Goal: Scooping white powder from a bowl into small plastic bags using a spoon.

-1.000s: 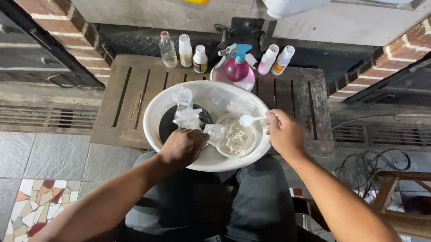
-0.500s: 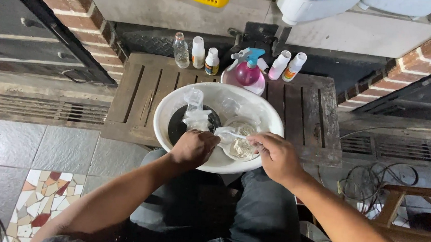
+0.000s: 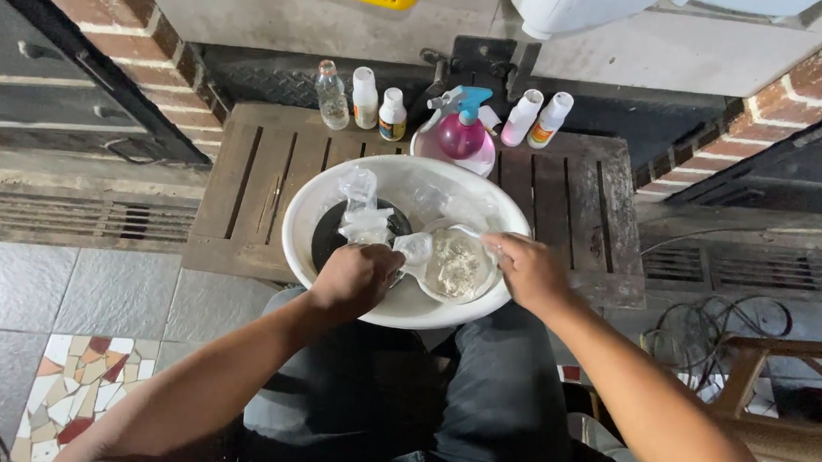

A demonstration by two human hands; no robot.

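A slatted wooden bench [image 3: 263, 170] is seen against a brick wall; at its front edge a white basin [image 3: 332, 283] holds a clear container [image 3: 457, 262], gripped by the right hand [image 3: 527, 271], whitish matter already inside; the left hand [image 3: 356, 280] is closed on a clear piece

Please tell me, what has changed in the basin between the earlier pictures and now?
The right hand moved from the far right rim, where it held a white spoon, down to the small clear bowl and now grips its edge. The left hand stayed closed over the basin. The bottles behind stayed in place.
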